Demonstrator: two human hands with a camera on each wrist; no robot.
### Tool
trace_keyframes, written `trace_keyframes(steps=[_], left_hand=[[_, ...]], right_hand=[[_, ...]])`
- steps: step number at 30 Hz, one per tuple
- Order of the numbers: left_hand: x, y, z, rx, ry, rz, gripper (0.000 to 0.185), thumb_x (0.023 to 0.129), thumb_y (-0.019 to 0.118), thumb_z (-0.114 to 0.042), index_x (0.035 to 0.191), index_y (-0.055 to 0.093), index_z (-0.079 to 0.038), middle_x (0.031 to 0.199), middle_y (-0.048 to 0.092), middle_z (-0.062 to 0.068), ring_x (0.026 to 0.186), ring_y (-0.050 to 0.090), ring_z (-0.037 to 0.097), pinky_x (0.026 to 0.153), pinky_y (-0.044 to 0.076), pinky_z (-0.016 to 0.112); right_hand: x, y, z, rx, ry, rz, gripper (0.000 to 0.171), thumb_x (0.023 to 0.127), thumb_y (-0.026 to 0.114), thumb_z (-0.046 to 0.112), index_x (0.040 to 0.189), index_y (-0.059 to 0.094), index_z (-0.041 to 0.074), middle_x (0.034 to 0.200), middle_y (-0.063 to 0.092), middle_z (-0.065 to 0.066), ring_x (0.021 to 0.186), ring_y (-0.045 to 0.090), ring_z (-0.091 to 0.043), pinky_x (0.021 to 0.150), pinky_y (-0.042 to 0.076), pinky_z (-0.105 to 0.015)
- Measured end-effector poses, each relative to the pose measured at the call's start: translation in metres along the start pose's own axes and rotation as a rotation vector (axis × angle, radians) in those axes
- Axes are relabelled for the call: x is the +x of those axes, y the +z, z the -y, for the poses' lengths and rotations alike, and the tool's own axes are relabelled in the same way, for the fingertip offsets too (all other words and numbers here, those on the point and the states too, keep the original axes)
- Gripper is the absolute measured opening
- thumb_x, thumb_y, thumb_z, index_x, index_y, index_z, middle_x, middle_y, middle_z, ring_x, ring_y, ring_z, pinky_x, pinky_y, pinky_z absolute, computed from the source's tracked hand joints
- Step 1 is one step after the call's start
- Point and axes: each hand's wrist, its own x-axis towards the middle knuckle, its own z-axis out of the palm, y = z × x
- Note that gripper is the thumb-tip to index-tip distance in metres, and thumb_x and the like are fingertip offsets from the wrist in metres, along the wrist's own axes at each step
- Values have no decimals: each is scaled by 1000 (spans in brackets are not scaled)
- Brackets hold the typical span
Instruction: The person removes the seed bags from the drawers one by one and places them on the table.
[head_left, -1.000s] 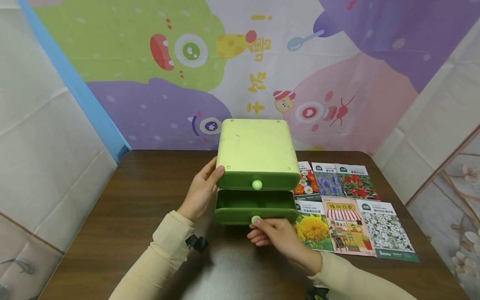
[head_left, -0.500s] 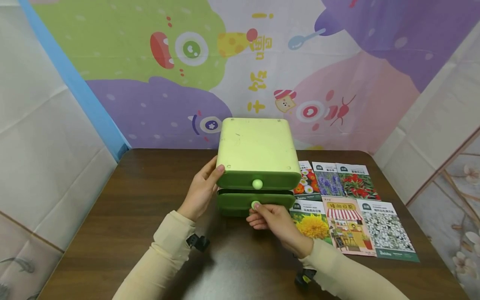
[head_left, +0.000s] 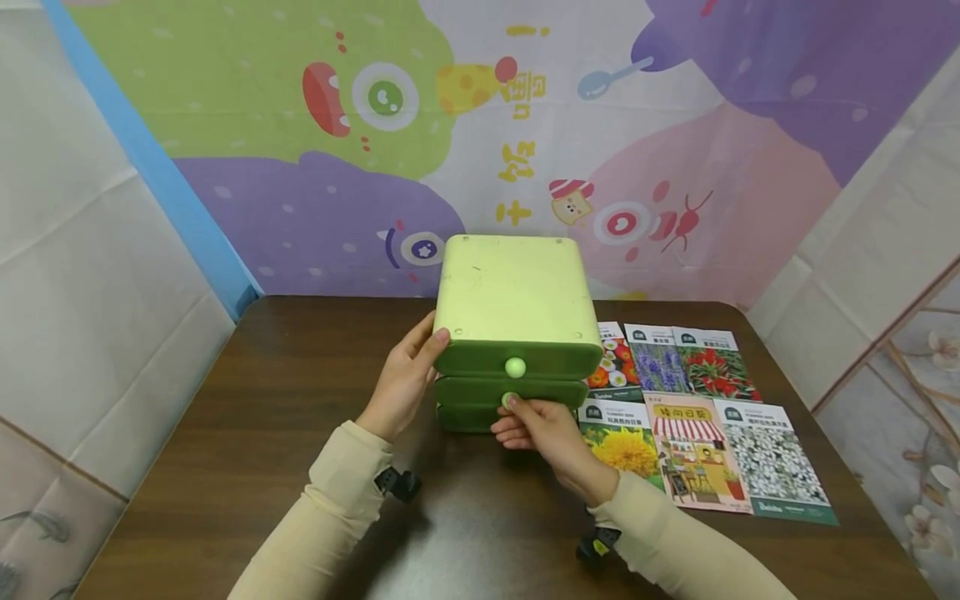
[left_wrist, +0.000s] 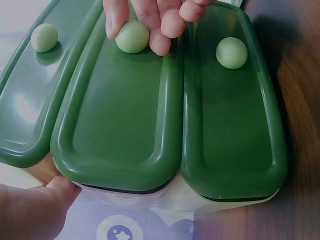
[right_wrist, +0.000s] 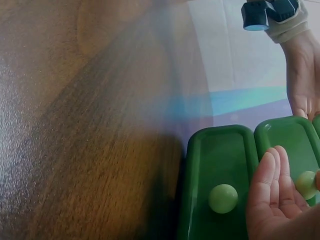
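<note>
Green plastic three-drawer box sits on the brown wooden bench: left hand steadies its left side (fingers straight), right hand pinches the middle drawer's pale round knob head-on.

The light-green plastic drawer cabinet is seen from above and in front by the head camera. Its dark-green drawer fronts are framed very closely from the left wrist, and from low beside the cabinet by the right wrist; the pale round knobs are shared by all views.
</note>
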Motion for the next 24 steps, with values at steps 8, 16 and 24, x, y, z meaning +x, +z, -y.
trace_keyframes(steps=[8,16,24], left_hand=[[-3,-3,1,-3,-8,-9,63,103,51,-30,156,24,-11,161,27,7,145,30,21,120,26,47],[-8,-8,3,-40,-7,-4,65,103,51,-29,157,19,-10,163,21,6,149,24,21,122,22,46],[-16,-21,9,185,99,-45,56,104,46,-38,154,32,-18,161,30,0,147,29,16,121,26,39]], right_hand=[[-1,-7,2,-11,27,45,51,101,54,33,117,61,-15,81,74,-3,71,70,-9,71,61,-29],[-14,-35,11,-110,-35,144,50,105,45,29,126,55,-15,92,73,-7,81,71,-12,79,60,-35],[-31,-63,21,-321,-223,232,42,106,45,26,128,58,-8,110,68,-25,94,69,-15,84,59,-32]])
